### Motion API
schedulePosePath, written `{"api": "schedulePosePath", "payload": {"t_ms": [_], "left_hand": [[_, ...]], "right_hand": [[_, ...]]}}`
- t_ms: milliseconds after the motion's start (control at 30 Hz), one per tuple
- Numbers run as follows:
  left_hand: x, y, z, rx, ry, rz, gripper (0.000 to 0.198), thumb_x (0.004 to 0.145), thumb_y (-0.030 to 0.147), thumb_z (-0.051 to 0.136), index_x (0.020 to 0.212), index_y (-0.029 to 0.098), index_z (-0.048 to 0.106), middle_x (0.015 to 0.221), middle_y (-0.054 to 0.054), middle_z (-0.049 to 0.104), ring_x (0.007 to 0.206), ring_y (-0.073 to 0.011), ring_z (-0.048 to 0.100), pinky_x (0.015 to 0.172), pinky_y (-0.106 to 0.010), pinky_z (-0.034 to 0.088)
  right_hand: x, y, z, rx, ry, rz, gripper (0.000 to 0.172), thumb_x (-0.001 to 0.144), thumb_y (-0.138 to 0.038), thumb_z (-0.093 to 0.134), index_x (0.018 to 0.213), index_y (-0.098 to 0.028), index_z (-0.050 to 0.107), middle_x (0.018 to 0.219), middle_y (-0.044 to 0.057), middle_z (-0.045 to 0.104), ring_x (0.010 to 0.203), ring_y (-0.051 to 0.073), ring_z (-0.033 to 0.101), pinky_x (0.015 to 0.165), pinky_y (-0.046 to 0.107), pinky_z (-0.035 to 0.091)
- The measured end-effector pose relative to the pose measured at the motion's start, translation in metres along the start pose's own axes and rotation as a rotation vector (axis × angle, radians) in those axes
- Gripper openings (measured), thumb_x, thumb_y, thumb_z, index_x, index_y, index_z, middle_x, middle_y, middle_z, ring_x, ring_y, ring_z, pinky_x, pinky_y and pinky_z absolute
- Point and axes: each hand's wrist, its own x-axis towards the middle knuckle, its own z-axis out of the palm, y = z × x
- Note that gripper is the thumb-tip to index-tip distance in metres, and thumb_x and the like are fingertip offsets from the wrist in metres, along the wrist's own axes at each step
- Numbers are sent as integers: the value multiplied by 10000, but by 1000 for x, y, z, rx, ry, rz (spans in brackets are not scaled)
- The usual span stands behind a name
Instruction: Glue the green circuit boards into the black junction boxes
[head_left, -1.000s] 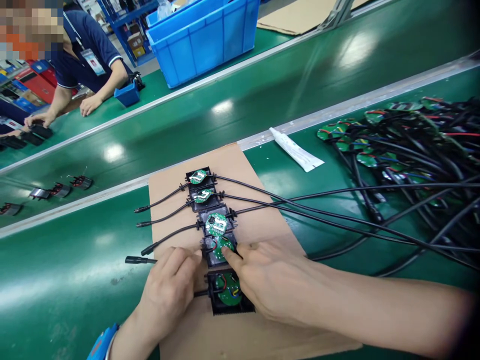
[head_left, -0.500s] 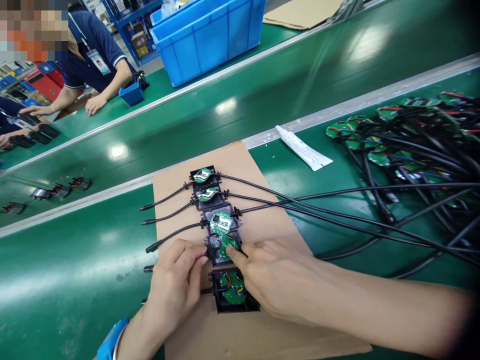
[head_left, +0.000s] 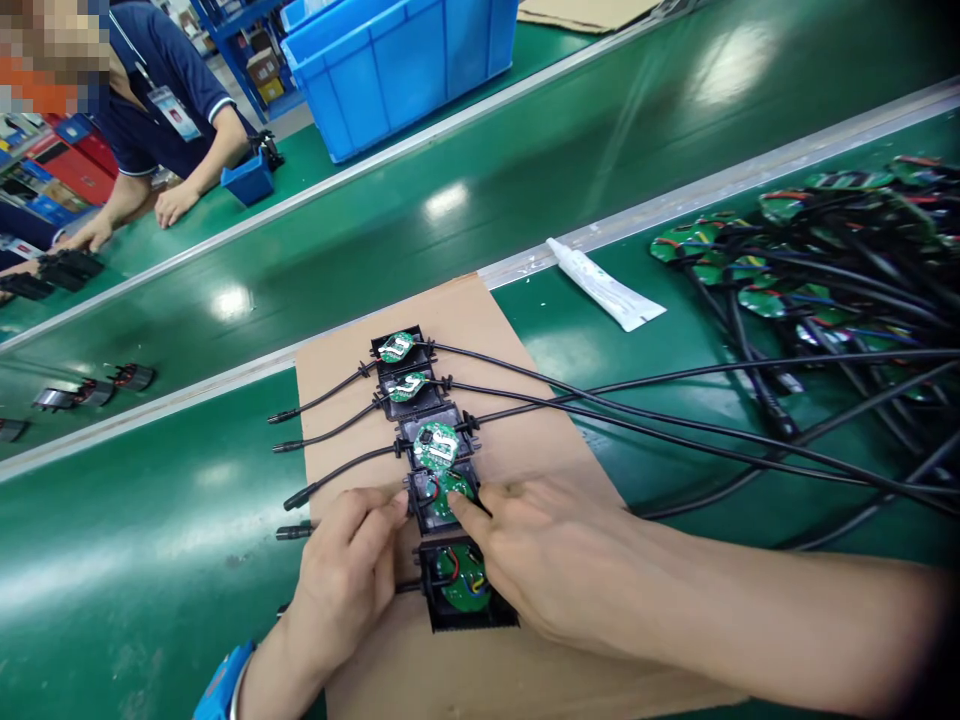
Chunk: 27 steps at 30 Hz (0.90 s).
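Several black housings (head_left: 425, 425) with round green circuit boards and black cables lie in a row on a brown cardboard sheet (head_left: 487, 335). My left hand (head_left: 341, 580) pinches the left edge of the fourth housing (head_left: 439, 495), fingers closed on it. My right hand (head_left: 544, 565) presses its index fingertip on that housing's green board, the other fingers curled beside it. The nearest housing (head_left: 461, 590) sits between my two hands, partly covered by them.
A white tube (head_left: 604, 285) lies on the green bench. A tangle of boards and cables (head_left: 832, 270) fills the right. A conveyor belt (head_left: 465, 200) carries small parts (head_left: 90, 390) past. A co-worker (head_left: 161, 105) works opposite by a blue crate (head_left: 405, 65).
My hands stay on the fourth housing, with only small shifts of the fingers. The parts on the belt have drifted left. The view has moved slightly.
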Motion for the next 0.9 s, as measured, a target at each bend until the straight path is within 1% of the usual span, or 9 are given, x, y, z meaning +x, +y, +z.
{"api": "schedulePosePath", "payload": {"t_ms": [233,300,367,467,533,633,700,800,900], "left_hand": [[2,-4,2,39,-16,70,219,907,12,480,1051,146,576,896,-68,628,813,-164,583,729,-275,529],[4,0,2,136,-71,121,214,918,17,433,1040,119,577,843,-71,623,752,-171,570,686,-284,527],[8,4,2,309,-137,201,235,917,21,381,1008,92,585,781,-73,613,676,-188,548,612,-308,518],[12,8,-2,470,-209,270,269,902,22,352,1006,70,595,788,-83,621,656,-207,548,575,-333,518],[13,8,-6,403,-201,226,300,892,18,355,1068,80,590,849,-83,634,714,-207,570,628,-334,539],[10,8,-8,234,-145,84,392,868,10,376,1205,115,548,987,-92,635,839,-204,588,734,-334,560],[8,10,-6,205,-143,78,467,831,1,382,1270,98,507,1038,-115,621,883,-218,587,749,-347,570],[9,15,-3,251,-205,129,515,771,-8,381,1267,59,505,971,-124,623,811,-241,586,663,-379,580],[17,19,-6,212,-254,73,457,784,10,388,1199,96,560,921,-101,617,731,-229,580,571,-362,559]], "right_hand": [[0,1,3,13,-3,-17,298,680,-119,583,963,-86,673,632,59,636,476,159,523,448,307,216],[1,2,4,9,-8,-28,298,680,-115,575,960,-88,673,637,65,640,485,163,531,454,306,221],[0,2,5,4,-22,-26,303,687,-114,572,971,-91,674,641,65,641,484,163,531,455,304,220],[-1,1,5,-16,-31,-1,294,705,-118,575,979,-93,678,656,66,647,477,159,532,456,299,230],[-1,0,4,-32,-29,-7,279,721,-124,569,974,-88,681,666,71,652,478,160,538,461,295,249],[-1,-3,0,-34,-40,-18,286,736,-127,545,984,-78,679,673,82,658,493,168,554,476,288,290],[0,-3,-4,-18,-71,5,309,753,-138,530,1020,-70,669,703,98,670,532,189,583,496,291,327],[1,0,-13,98,-175,68,330,797,-165,502,1089,-93,639,781,107,687,632,217,626,551,297,384],[0,8,-25,256,-285,114,304,812,-177,490,1094,-150,600,847,88,684,724,224,639,591,291,404]]}}
